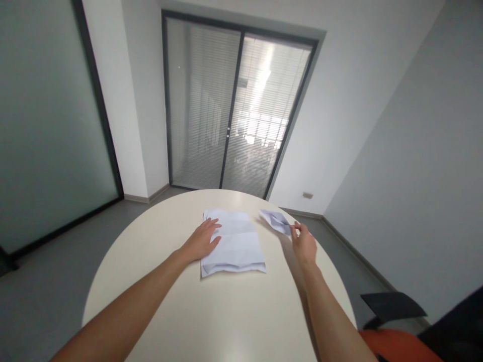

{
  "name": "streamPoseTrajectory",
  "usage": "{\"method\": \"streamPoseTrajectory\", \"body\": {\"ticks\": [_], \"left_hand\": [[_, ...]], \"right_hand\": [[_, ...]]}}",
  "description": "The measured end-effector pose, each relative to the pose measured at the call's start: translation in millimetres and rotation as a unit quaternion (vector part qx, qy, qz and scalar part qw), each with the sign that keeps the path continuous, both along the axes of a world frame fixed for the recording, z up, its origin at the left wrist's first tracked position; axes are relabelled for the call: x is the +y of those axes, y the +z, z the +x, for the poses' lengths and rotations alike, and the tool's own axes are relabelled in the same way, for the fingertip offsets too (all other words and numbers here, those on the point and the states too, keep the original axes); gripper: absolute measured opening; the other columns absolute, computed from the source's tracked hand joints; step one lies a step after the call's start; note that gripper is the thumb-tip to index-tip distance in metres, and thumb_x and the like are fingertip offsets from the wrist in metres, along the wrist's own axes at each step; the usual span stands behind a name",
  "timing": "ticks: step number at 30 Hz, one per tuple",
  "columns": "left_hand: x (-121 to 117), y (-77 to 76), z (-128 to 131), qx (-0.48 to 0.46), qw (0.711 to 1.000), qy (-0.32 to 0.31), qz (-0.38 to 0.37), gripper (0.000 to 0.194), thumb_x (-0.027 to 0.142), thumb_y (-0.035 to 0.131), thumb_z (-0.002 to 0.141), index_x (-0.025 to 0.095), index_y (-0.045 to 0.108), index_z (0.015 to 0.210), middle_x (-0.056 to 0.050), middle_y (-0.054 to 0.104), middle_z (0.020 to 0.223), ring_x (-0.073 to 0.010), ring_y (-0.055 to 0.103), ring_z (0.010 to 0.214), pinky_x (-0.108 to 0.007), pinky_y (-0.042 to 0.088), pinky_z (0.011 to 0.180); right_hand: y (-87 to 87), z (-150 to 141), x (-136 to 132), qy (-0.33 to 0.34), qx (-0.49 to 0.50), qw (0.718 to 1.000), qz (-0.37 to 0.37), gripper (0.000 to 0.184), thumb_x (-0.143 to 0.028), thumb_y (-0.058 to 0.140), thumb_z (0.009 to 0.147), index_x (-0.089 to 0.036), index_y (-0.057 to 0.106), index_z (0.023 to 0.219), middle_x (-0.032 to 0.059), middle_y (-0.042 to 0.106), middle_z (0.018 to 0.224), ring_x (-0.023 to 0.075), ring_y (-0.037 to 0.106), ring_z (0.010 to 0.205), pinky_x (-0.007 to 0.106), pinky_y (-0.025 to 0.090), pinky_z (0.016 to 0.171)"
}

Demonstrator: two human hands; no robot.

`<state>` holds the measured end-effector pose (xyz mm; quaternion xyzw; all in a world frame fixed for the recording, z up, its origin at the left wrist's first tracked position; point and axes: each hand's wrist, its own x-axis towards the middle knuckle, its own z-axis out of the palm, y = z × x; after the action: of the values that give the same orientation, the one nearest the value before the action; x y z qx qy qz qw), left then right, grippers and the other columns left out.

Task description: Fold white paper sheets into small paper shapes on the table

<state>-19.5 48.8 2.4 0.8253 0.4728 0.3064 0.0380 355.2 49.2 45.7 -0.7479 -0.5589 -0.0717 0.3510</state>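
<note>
A stack of creased white paper sheets [237, 241] lies on the round cream table [226, 311], its near edge slightly lifted and uneven. My left hand [203, 240] rests on the stack's left edge, fingers spread. To the right of the stack, my right hand [304, 243] pinches the corner of a smaller, crumpled piece of paper [277, 221] between thumb and fingers. That piece is folded or bent and seems raised over the tabletop, casting a shadow.
At the lower right stands a chair with an orange seat [396, 347] and a black armrest [394, 305]. Beyond the table are a glass partition with blinds [230, 110] and white walls. A frosted glass panel [49, 125] is on the left.
</note>
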Motion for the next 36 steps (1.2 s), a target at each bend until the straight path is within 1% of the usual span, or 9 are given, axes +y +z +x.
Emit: {"method": "streamPoseTrajectory", "body": {"ticks": [3, 6, 11, 16, 19, 23, 26, 31, 36], "left_hand": [[-6, 13.3, 6, -0.011, 1.000, -0.001, 0.010, 0.045, 0.035, 0.048, 0.097, 0.016, 0.054, 0.138, -0.013, 0.048, 0.153, -0.0288, 0.040, 0.144, -0.050, 0.031, 0.122], [-16, 29.7, 13, -0.032, 0.999, -0.022, 0.030, 0.046, 0.036, 0.045, 0.099, 0.020, 0.051, 0.142, -0.009, 0.049, 0.153, -0.0258, 0.042, 0.143, -0.049, 0.032, 0.122], [-30, 47.8, 26, -0.063, 0.993, -0.089, 0.040, 0.047, 0.040, 0.050, 0.098, 0.022, 0.053, 0.141, -0.007, 0.054, 0.149, -0.0246, 0.047, 0.138, -0.043, 0.035, 0.120], [-27, 49.2, 28, -0.208, 0.976, -0.044, -0.058, 0.038, 0.037, 0.039, 0.101, 0.021, 0.063, 0.126, -0.009, 0.070, 0.122, -0.0261, 0.063, 0.117, -0.043, 0.050, 0.104], [-28, 50.6, 24, -0.286, 0.952, -0.072, -0.077, 0.045, 0.036, 0.040, 0.100, 0.024, 0.047, 0.143, -0.009, 0.066, 0.128, -0.0239, 0.063, 0.115, -0.038, 0.054, 0.094], [-36, 55.6, 26, -0.287, 0.953, -0.085, -0.047, 0.058, 0.039, 0.049, 0.097, 0.025, 0.034, 0.151, -0.012, 0.055, 0.143, -0.0240, 0.061, 0.115, -0.034, 0.056, 0.083], [-37, 55.1, 32, -0.298, 0.952, -0.053, -0.050, 0.048, 0.037, 0.045, 0.099, 0.027, 0.039, 0.146, -0.011, 0.059, 0.139, -0.0212, 0.064, 0.106, -0.032, 0.056, 0.078], [-28, 48.7, 32, -0.336, 0.936, -0.054, -0.096, 0.041, 0.041, 0.042, 0.101, 0.025, 0.046, 0.138, -0.009, 0.068, 0.125, -0.0204, 0.066, 0.100, -0.029, 0.057, 0.070], [-27, 47.5, 20, -0.242, 0.966, -0.063, -0.060, 0.033, 0.042, 0.046, 0.099, 0.025, 0.063, 0.121, -0.006, 0.069, 0.125, -0.0222, 0.066, 0.108, -0.032, 0.057, 0.083]], "right_hand": [[8.6, -14, -6, 0.109, 0.023, 0.985, 0.133, 0.032, -0.043, 0.045, 0.098, -0.018, 0.065, 0.096, 0.0144, 0.072, 0.119, 0.0282, 0.058, 0.122, 0.041, 0.045, 0.099], [17.7, -33, -12, 0.172, -0.007, 0.963, 0.209, 0.031, -0.043, 0.048, 0.097, -0.019, 0.066, 0.090, 0.0138, 0.075, 0.109, 0.0299, 0.055, 0.125, 0.047, 0.039, 0.106], [23.4, -63, -20, 0.246, -0.037, 0.945, 0.213, 0.032, -0.047, 0.051, 0.098, -0.020, 0.067, 0.092, 0.0094, 0.074, 0.091, 0.0249, 0.065, 0.088, 0.043, 0.047, 0.092], [22.2, -76, -22, 0.334, -0.036, 0.925, 0.175, 0.029, -0.043, 0.046, 0.102, -0.022, 0.065, 0.096, 0.0087, 0.074, 0.097, 0.0222, 0.065, 0.085, 0.038, 0.051, 0.083], [21.5, -77, -22, 0.327, -0.042, 0.931, 0.155, 0.028, -0.043, 0.045, 0.102, -0.022, 0.063, 0.095, 0.0066, 0.073, 0.090, 0.0212, 0.064, 0.079, 0.036, 0.051, 0.079], [21.7, -76, -20, 0.316, -0.060, 0.936, 0.144, 0.030, -0.045, 0.044, 0.101, -0.023, 0.062, 0.093, 0.0052, 0.073, 0.085, 0.0208, 0.063, 0.074, 0.037, 0.051, 0.080], [21.8, -76, -20, 0.309, -0.045, 0.940, 0.139, 0.030, -0.047, 0.043, 0.101, -0.023, 0.061, 0.094, 0.0062, 0.072, 0.086, 0.0221, 0.063, 0.076, 0.036, 0.050, 0.078], [18.0, -75, -23, 0.270, 0.039, 0.951, 0.144, 0.030, -0.048, 0.041, 0.099, -0.022, 0.055, 0.097, 0.0081, 0.071, 0.089, 0.0219, 0.064, 0.076, 0.033, 0.048, 0.069], [11.9, -74, -25, 0.243, 0.076, 0.953, 0.163, 0.030, -0.049, 0.041, 0.098, -0.021, 0.052, 0.097, 0.0054, 0.066, 0.080, 0.0200, 0.061, 0.069, 0.029, 0.044, 0.063]]}}
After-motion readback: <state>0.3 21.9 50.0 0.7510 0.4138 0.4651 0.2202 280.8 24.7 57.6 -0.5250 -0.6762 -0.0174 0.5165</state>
